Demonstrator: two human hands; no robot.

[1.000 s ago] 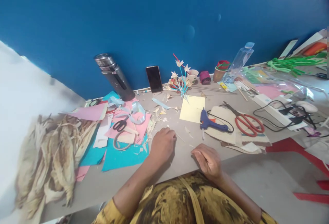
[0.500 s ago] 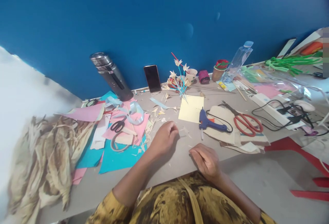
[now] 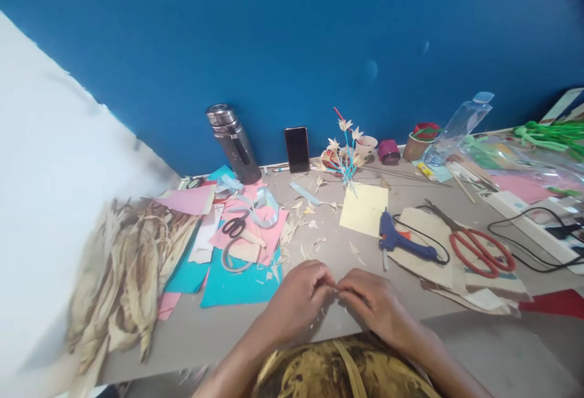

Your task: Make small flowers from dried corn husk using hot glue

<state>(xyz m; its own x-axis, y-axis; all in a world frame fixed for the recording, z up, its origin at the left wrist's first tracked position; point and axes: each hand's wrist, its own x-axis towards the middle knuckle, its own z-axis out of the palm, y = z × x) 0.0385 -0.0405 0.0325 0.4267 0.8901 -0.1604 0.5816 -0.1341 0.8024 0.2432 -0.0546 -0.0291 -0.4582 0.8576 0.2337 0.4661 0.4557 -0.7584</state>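
My left hand [image 3: 305,291] and my right hand [image 3: 371,297] meet fingertip to fingertip over the table's front edge, close to my body. Both are closed in a pinch. Whatever lies between the fingers is too small to make out. Pale dried-husk scraps [image 3: 295,227] are scattered on the table beyond my left hand. A blue glue gun [image 3: 404,240] rests beyond my right hand, beside a yellow paper square [image 3: 364,209]. Behind the paper stand small husk flowers [image 3: 345,125] on light-blue stems.
Dried husks [image 3: 123,276] hang over the left edge. Black-handled scissors [image 3: 235,226] lie on pink and teal paper. A dark flask [image 3: 235,145] and a phone [image 3: 297,150] stand by the wall. Red-handled scissors [image 3: 483,252], a clear bottle [image 3: 463,127] and a power strip [image 3: 531,227] are at right.
My hands were apart; they have come together near the table's front edge, fingertips meeting. The camera view has swung left, so the table items appear farther right.
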